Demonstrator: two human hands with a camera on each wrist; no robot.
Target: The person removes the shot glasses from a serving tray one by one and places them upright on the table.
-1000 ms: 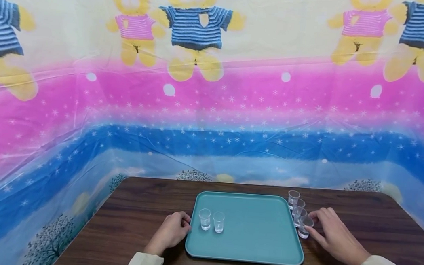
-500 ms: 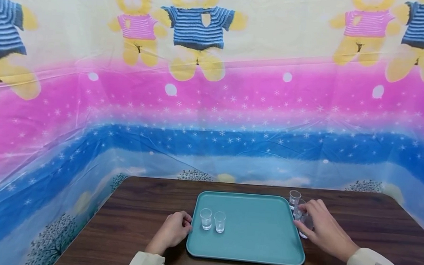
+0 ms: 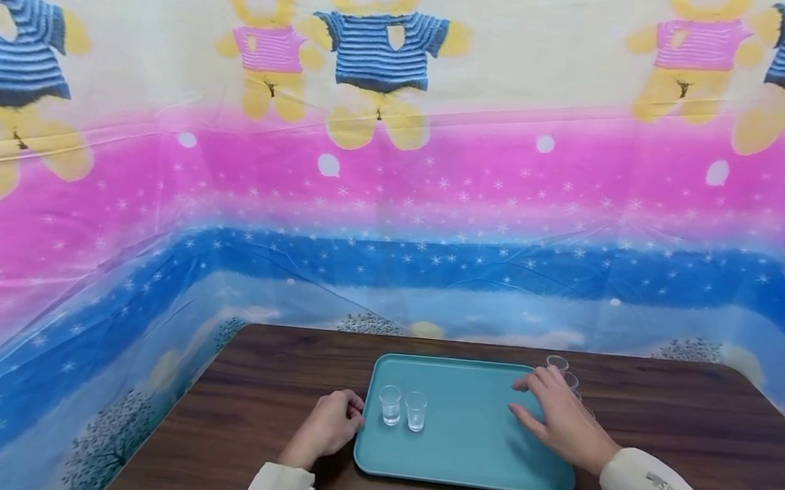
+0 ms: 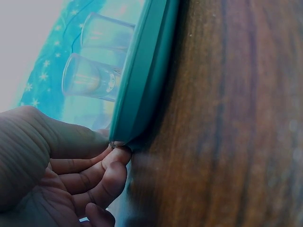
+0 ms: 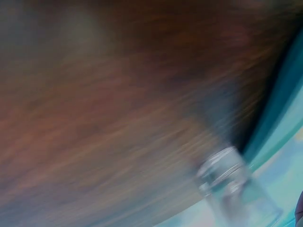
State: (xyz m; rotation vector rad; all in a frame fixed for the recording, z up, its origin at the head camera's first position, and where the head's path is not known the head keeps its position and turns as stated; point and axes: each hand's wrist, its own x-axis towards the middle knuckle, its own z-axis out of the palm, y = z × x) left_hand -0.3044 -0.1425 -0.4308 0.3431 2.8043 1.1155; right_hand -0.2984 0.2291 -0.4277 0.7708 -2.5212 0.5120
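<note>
At the left rim of the teal tray [image 3: 463, 459], my left hand [image 3: 330, 423] pinches the edge between thumb and fingers, as the left wrist view also shows. Two small clear shot glasses, the left one [image 3: 390, 406] and the right one [image 3: 416, 411], stand upright side by side on the tray's left part. My right hand [image 3: 560, 420] hovers over the tray's right side, thumb and fingers spread apart with nothing between them. Behind it, several more shot glasses [image 3: 558, 364] stand in a row along the tray's right edge, mostly hidden by the hand.
The tray lies on a dark wood table [image 3: 248, 393]. A printed cloth [image 3: 472, 265] with bears hangs behind and around the table. In the blurred right wrist view, a shot glass [image 5: 232, 187] stands beside the tray wall [image 5: 274, 109].
My right hand has moved left from the row of shot glasses to above the tray's right side, its fingers spread. My left hand stays at the tray's rim.
</note>
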